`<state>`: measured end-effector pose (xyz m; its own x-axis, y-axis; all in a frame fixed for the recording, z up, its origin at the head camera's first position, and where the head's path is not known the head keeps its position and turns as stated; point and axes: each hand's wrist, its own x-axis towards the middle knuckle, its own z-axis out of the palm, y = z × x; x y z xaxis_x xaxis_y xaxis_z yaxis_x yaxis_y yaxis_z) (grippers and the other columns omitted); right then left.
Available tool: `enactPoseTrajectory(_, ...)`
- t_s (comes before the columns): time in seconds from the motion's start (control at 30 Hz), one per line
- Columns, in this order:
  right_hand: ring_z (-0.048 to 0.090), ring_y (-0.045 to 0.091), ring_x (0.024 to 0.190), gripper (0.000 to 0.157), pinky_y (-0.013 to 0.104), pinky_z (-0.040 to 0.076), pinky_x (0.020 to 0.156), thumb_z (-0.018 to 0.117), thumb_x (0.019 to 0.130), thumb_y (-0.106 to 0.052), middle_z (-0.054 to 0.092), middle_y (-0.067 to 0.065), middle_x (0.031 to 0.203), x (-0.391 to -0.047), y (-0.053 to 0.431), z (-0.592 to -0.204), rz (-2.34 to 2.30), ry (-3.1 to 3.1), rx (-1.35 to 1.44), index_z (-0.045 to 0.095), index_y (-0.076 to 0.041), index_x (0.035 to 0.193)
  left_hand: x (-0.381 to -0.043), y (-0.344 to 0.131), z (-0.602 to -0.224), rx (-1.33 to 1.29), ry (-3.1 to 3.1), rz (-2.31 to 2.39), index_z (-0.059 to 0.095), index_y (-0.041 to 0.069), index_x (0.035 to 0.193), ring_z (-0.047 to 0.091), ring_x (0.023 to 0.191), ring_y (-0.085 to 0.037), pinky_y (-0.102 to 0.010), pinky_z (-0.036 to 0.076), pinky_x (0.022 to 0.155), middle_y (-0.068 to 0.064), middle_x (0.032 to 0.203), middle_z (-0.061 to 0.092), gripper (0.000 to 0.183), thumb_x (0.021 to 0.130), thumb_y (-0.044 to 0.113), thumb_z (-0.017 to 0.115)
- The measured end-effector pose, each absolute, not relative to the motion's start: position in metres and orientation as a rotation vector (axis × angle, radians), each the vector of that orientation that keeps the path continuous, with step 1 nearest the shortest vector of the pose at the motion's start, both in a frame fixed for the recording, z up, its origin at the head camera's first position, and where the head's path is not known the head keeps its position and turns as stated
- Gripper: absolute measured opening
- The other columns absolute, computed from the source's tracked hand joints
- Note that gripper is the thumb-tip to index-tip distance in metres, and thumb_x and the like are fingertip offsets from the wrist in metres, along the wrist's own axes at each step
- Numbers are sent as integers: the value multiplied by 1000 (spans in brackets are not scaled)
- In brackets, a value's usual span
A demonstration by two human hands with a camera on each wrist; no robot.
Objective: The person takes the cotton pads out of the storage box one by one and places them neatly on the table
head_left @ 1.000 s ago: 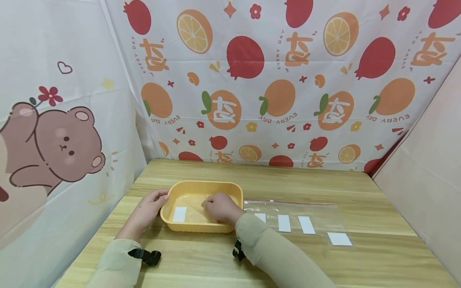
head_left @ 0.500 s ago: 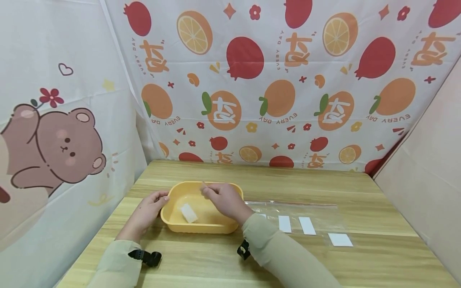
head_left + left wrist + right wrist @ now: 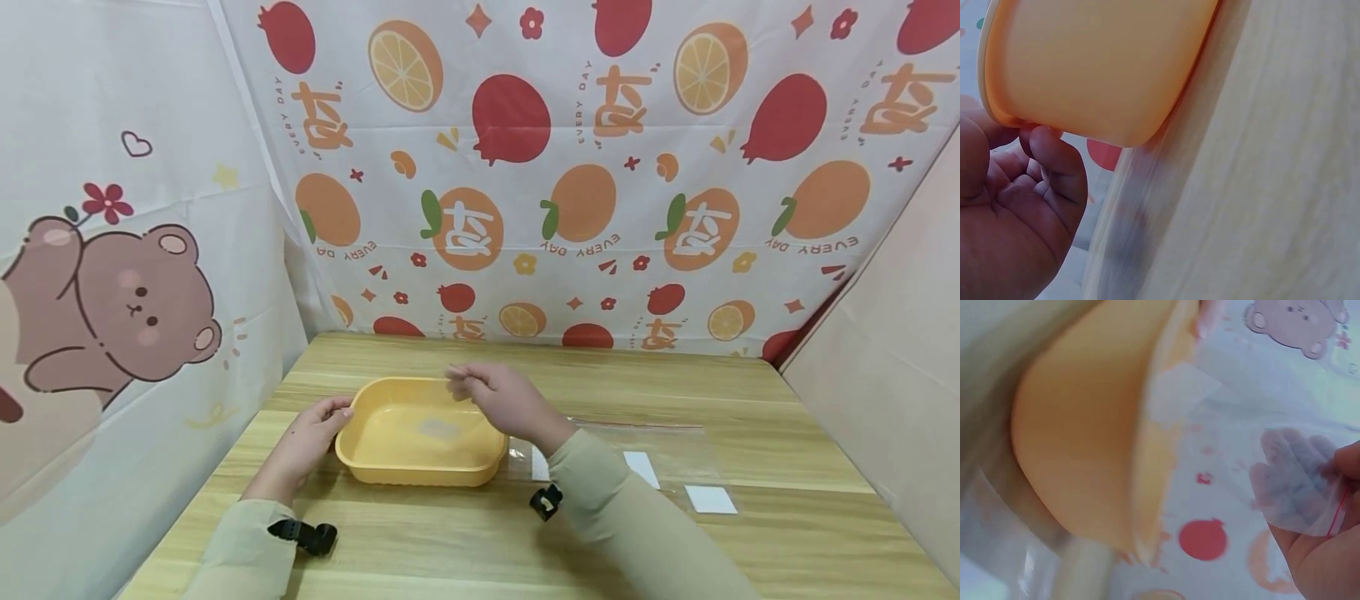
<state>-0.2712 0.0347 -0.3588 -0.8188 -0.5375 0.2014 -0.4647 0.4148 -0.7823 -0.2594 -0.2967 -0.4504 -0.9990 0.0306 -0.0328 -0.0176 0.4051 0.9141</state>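
A yellow plastic basin (image 3: 420,476) sits on the table, left of centre. At its left end my left hand (image 3: 311,433) pinches the rim, thumb and fingertips on it in the left wrist view. Above the basin's far right corner, my right hand (image 3: 510,402) pinches a clear zip-lock bag (image 3: 1297,487) by its red-lined top edge. The bag hangs over the basin, its white label patch (image 3: 438,429) blurred by motion. Through the film, the right fingers (image 3: 1300,459) show in the right wrist view.
Right of the basin, several clear zip-lock bags (image 3: 678,446) lie overlapped in a row, white patches showing. My right forearm (image 3: 622,508) covers part of that row. A fruit-print cloth (image 3: 517,275) hangs behind the table, a bear-print cloth (image 3: 142,317) at the left.
My right hand has risen from inside the basin toward the right, lifting the bag with it. Its white patch has left the basin's left end. The left hand stays on the rim.
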Motion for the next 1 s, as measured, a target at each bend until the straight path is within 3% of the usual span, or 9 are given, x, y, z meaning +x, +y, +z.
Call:
enactPoseTrajectory(0.23,70,14,99,33,34,56,88,46,108,-9,74,2,113,-265,83,-326,-1407,2558,-1086,64,-13,135,-261,-299,-453,28,2588,1699,45,-4,146,51,126,-30,-22,48,90,-23,144,50,52,110,34,44)
enactPoseTrajectory(0.4,71,16,98,28,37,58,85,48,107,-9,73,4,112,-260,125,-313,-1400,2557,-1102,64,-12,130,-261,-300,-453,22,2585,1716,45,-4,146,51,126,-30,-22,48,89,-23,144,49,53,110,35,45)
enactPoseTrajectory(0.8,70,22,93,26,37,59,77,46,109,-12,72,0,105,-238,235,-319,-1115,2585,-932,67,-10,124,-260,-300,-455,5,2574,1713,45,-3,146,52,125,-30,-23,49,89,-23,145,49,53,110,35,45)
enactPoseTrajectory(1.0,68,25,82,22,38,59,71,51,107,-12,69,6,93,-235,288,-315,-1006,2457,-872,70,-10,118,-262,-300,-454,18,2588,1702,45,-3,146,52,126,-31,-23,49,89,-23,145,49,53,110,36,45)
